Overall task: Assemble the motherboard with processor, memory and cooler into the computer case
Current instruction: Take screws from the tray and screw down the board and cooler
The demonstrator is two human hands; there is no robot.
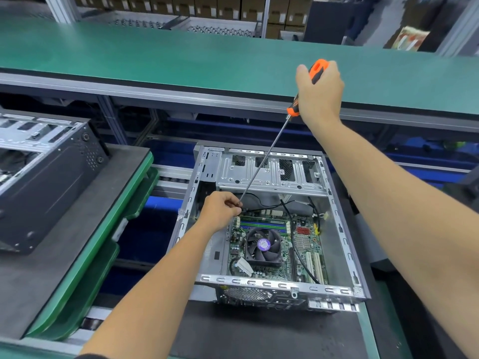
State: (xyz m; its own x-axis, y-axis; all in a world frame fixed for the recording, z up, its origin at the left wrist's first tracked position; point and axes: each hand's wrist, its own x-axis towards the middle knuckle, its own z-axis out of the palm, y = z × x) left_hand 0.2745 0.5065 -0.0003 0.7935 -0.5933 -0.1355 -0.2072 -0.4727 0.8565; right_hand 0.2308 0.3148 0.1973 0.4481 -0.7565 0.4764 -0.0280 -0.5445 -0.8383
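Gripping the screwdriver (308, 92), the right hand (320, 95) is aiming while the left hand (220, 212) is pinching its tip at the motherboard's (305, 242) far corner; next, seating the screw.

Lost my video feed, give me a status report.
Right hand grips screwdriver handle; left hand pinches its tip. Motherboard sits in case. Loose black cables cross the board.

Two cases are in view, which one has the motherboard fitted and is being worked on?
The open computer case in the centre, holding the motherboard with its cooler fan. The dark case on the left stands apart.
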